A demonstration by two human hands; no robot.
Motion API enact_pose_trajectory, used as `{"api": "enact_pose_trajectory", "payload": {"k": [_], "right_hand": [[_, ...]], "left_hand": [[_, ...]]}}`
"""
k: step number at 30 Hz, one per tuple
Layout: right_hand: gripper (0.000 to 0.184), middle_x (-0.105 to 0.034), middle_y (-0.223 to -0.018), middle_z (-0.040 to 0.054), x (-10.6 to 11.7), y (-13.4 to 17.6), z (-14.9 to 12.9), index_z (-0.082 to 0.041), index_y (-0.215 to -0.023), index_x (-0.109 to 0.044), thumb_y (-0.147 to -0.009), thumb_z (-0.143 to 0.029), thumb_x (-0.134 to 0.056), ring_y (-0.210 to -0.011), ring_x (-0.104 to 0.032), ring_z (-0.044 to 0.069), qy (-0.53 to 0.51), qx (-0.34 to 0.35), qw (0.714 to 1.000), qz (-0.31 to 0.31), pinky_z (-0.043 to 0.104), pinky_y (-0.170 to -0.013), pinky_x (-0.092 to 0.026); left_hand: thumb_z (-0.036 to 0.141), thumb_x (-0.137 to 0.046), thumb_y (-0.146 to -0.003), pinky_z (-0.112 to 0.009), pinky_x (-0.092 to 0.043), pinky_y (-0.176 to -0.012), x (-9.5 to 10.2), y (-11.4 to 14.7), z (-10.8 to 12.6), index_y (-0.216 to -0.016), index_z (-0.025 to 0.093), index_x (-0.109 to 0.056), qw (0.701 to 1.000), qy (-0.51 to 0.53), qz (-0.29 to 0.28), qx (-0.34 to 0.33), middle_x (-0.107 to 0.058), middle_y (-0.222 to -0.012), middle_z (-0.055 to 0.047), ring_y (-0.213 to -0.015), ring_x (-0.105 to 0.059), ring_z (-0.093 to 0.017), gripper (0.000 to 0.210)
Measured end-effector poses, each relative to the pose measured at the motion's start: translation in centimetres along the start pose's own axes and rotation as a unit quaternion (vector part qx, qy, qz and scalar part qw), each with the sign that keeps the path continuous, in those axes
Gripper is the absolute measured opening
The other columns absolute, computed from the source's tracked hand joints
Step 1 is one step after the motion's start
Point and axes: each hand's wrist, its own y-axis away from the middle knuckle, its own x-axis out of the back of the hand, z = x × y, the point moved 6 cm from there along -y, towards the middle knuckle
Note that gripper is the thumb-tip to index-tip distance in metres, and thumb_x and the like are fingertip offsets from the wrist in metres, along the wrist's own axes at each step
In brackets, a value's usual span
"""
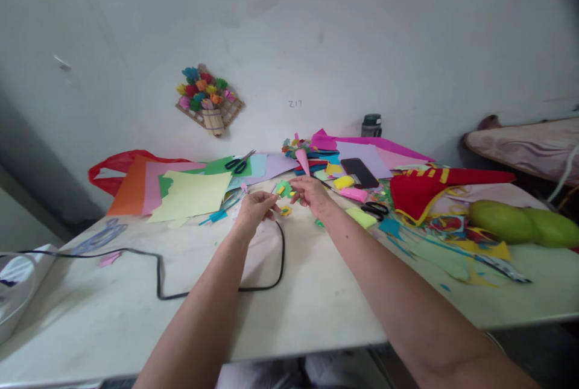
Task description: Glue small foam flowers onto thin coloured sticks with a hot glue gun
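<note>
My left hand (256,206) is closed in a pinch above the middle of the table, at a small yellow paper strip (281,190). Facing it, my right hand (312,192) pinches the edge of a green paper cutout (286,187) that spans the gap between both hands. Whether the strip touches the cutout I cannot tell. Just below the fingers lies a yellow-orange paper flower (285,211). A pink paper cone with small colourful flowers (302,158) stands behind my hands.
Black-handled scissors (239,163) lie on coloured sheets (190,196); another pair of scissors (376,210) is right of my hands, near a phone (359,172). A black cable (158,274) crosses the table (298,316). Green fruits (502,221) and paper scraps (446,256) occupy the right.
</note>
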Motion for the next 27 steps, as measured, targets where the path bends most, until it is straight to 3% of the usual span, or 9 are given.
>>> {"api": "enact_pose_trajectory", "payload": {"k": [10, 19, 27], "right_hand": [[0.045, -0.064, -0.071, 0.0072, 0.6, -0.2, 0.5, -0.012, -0.074, -0.061, -0.071, -0.056, -0.051, -0.041, -0.051, 0.007, 0.029, -0.027, 0.999, 0.028, 0.019, -0.031, -0.02], [0.015, -0.057, -0.053, -0.0013, 0.3, 0.1, 0.1, -0.014, -0.068, -0.065, -0.061, -0.026, -0.066, -0.046, -0.05, 0.007, 0.138, 0.017, 0.99, -0.006, 0.016, -0.036, -0.025], [0.02, -0.06, -0.053, -0.0016, 0.6, 0.0, 0.2, -0.014, -0.076, -0.065, -0.057, -0.019, -0.066, -0.048, -0.053, 0.008, 0.157, 0.009, 0.988, 0.002, 0.017, -0.037, -0.028]], "left_hand": [[0.044, -0.064, -0.062, -0.018, -0.029, -0.037, 0.0, 0.2, 0.7, -0.069, 0.012, -0.057, 0.998, -0.063, 0.016, -0.015, -0.062, -0.053, -0.003, -0.037, -0.048, -0.007, 0.033], [0.042, -0.06, -0.066, -0.018, -0.035, -0.037, 0.3, -0.2, 0.2, -0.068, 0.014, -0.059, 0.991, -0.127, 0.007, -0.05, -0.059, -0.051, -0.001, -0.035, -0.046, -0.007, 0.028], [0.042, -0.058, -0.068, -0.018, -0.036, -0.038, 0.3, -0.4, -0.3, -0.069, 0.014, -0.061, 0.986, -0.154, -0.001, -0.057, -0.061, -0.052, -0.002, -0.036, -0.048, -0.007, 0.028]]}}
